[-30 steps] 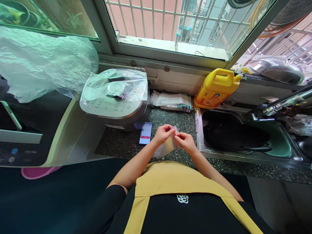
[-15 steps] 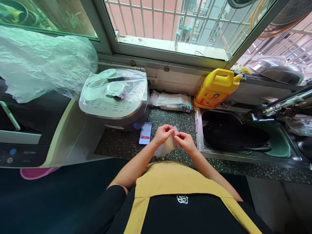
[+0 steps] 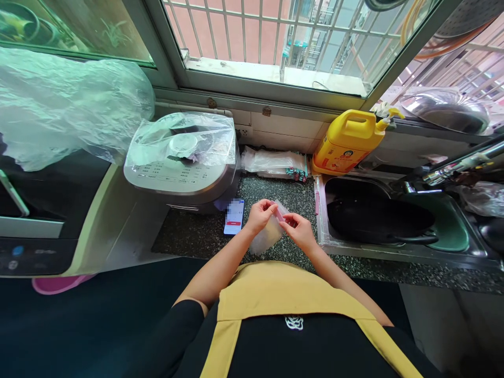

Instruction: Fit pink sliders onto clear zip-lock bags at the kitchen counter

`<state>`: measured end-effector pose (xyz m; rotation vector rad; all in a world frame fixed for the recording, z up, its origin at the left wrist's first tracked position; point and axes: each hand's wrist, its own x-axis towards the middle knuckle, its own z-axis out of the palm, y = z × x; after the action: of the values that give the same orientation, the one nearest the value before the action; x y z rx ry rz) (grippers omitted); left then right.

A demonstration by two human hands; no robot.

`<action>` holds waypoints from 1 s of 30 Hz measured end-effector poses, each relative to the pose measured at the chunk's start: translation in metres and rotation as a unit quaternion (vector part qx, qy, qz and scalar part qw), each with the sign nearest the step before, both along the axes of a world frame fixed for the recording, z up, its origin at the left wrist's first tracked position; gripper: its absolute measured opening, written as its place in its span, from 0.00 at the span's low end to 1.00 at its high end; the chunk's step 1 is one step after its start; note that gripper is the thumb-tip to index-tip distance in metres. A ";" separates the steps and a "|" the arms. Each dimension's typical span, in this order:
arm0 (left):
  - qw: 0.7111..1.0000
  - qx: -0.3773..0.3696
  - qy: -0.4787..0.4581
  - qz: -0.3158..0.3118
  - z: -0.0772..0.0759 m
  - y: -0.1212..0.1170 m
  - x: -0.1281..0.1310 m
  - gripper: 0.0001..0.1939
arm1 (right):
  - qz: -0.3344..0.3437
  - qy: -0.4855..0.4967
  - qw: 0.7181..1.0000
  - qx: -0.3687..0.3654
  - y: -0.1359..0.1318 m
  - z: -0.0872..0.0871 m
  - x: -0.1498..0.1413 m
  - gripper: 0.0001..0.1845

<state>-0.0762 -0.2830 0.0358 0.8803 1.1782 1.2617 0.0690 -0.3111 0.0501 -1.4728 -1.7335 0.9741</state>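
Observation:
My left hand (image 3: 260, 216) and my right hand (image 3: 298, 231) meet over the dark speckled counter (image 3: 189, 233), both pinching the top edge of a small clear plastic bag (image 3: 266, 237). The bag hangs down between them, and its upper edge shows a pink strip. Fingers of both hands are closed on that edge. A phone (image 3: 233, 216) with a lit screen lies flat on the counter just left of my left hand.
A rice cooker (image 3: 181, 157) under plastic film stands at the back left. Packed plastic bags (image 3: 275, 163) lie by the wall. A yellow jug (image 3: 348, 140) stands beside the sink (image 3: 397, 223), which holds a dark pan. A large appliance (image 3: 47, 210) fills the left.
My hands have shifted slightly on the bag's top edge, with the right hand a little lower. The view has tilted a touch; nothing else moved.

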 end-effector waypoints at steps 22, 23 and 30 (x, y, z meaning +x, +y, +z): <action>0.964 -0.063 0.242 -0.096 -0.053 0.050 0.059 0.11 | -0.016 -0.347 0.937 -0.025 0.015 -0.043 0.047 0.11; 0.958 -0.064 0.259 -0.101 -0.054 0.054 0.063 0.10 | -0.025 -0.355 0.934 -0.033 0.017 -0.045 0.049 0.11; 0.918 -0.055 0.354 -0.170 -0.063 0.077 0.088 0.15 | -0.100 -0.393 0.909 -0.097 0.043 -0.053 0.067 0.13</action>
<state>0.0122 -0.2060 -0.0271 1.4515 1.5458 0.5834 0.1362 -0.2681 -0.0031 -2.3426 -1.9799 0.4619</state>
